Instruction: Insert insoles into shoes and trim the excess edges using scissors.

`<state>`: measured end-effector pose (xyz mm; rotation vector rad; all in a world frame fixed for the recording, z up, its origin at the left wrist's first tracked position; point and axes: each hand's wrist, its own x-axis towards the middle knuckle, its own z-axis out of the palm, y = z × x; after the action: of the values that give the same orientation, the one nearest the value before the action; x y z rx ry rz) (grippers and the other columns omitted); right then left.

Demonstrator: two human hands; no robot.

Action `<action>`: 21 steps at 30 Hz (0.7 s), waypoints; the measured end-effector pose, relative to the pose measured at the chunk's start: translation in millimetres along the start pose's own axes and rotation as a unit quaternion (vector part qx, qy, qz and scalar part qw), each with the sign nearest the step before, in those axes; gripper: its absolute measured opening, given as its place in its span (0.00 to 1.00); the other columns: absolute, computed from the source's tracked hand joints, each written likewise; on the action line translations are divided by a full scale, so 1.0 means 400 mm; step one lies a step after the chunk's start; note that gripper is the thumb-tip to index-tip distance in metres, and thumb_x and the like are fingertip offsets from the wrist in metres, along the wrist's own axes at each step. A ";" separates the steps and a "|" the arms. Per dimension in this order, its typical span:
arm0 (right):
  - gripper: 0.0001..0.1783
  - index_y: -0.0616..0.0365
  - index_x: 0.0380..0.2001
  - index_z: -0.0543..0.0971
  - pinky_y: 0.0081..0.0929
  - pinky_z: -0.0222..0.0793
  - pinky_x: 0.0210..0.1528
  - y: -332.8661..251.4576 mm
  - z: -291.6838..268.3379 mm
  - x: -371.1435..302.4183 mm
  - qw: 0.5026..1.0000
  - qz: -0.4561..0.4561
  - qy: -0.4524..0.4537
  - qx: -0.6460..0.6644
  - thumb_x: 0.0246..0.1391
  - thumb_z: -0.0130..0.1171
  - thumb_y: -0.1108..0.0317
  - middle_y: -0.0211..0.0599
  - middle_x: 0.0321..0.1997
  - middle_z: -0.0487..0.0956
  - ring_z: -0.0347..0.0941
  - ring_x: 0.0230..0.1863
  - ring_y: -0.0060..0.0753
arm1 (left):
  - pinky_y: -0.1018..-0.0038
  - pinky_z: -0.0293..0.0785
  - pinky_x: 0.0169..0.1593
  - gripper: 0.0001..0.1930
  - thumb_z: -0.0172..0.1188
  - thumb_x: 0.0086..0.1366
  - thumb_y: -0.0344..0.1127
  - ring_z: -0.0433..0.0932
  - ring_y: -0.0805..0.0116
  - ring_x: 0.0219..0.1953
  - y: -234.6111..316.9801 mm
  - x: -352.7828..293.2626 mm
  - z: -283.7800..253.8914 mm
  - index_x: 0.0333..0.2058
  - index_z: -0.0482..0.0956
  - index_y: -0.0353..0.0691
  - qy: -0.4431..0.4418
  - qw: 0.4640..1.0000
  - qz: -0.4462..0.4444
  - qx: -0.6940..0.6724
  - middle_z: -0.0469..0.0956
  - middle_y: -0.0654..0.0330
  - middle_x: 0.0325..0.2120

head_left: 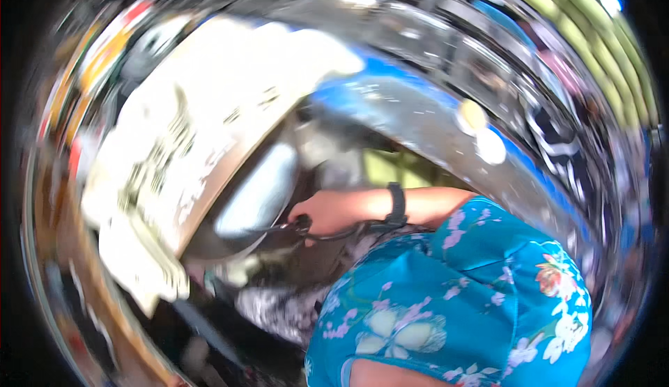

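Note:
My right hand [324, 213], with a black band on its wrist, reaches left from a teal floral sleeve [474, 248]. Its fingers are closed around a slim dark object [300, 223] whose kind is blurred. A thin dark line, like a cord, runs from the fist beneath the forearm. Beyond the fist lies a shiny pale grey curved surface [258, 192], beside the brown edge of a table. On that table is a heap of cream cloth [209, 87]. My left hand is out of view; only some bare skin beside a sleeve edge shows at the bottom.
A worn grey bench with blue edges [418, 112] runs to the right. Two round objects, one yellow [472, 117] and one white [491, 146], are on it. Long green rolls [592, 32] lie at the upper right. A wooden edge [90, 268] passes on the left.

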<state>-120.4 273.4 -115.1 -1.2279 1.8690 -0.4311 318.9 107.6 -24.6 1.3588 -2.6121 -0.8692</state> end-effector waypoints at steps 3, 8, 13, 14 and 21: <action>0.31 0.55 0.49 0.68 0.36 0.65 0.43 0.150 -0.088 -0.104 0.983 0.031 0.170 0.060 0.34 0.53 0.71 0.47 0.43 0.73 0.69 0.42 0.47 | 0.71 0.66 0.49 0.17 0.50 0.62 0.32 0.72 0.61 0.44 0.277 0.270 0.151 0.48 0.67 0.30 -0.197 0.959 0.185 -0.082 0.72 0.51 0.43; 0.27 0.56 0.46 0.68 0.37 0.66 0.42 0.401 -0.205 -0.406 0.753 0.208 0.611 -0.127 0.35 0.53 0.73 0.48 0.45 0.72 0.70 0.44 0.47 | 0.66 0.67 0.46 0.17 0.54 0.55 0.30 0.72 0.51 0.41 0.421 0.611 0.372 0.43 0.70 0.31 -0.201 0.859 0.471 0.016 0.72 0.47 0.38; 0.36 0.46 0.57 0.59 0.41 0.68 0.38 0.503 -0.165 -0.816 0.432 0.602 0.621 -0.256 0.40 0.54 0.74 0.46 0.37 0.76 0.73 0.37 0.49 | 0.62 0.68 0.45 0.20 0.56 0.53 0.33 0.70 0.44 0.42 0.576 0.698 0.504 0.45 0.69 0.32 -0.350 0.794 0.493 0.063 0.71 0.43 0.39; 0.38 0.44 0.58 0.56 0.40 0.68 0.40 0.523 -0.156 -0.852 0.458 0.583 0.637 -0.211 0.40 0.56 0.72 0.47 0.41 0.75 0.73 0.39 0.49 | 0.61 0.68 0.44 0.19 0.55 0.53 0.33 0.71 0.44 0.42 0.590 0.686 0.520 0.44 0.69 0.33 -0.343 0.790 0.501 0.084 0.71 0.43 0.39; 0.36 0.48 0.56 0.57 0.41 0.68 0.40 0.635 -0.230 -0.727 0.635 0.505 0.541 -0.220 0.42 0.58 0.67 0.52 0.41 0.74 0.72 0.40 0.53 | 0.60 0.68 0.44 0.19 0.55 0.55 0.36 0.71 0.44 0.40 0.589 0.698 0.578 0.43 0.70 0.32 -0.382 0.787 0.466 0.135 0.72 0.43 0.38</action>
<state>-292.8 630.6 -97.3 0.2325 3.4508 0.0034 -94.7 101.3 -150.4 -0.5584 -3.4190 -0.9595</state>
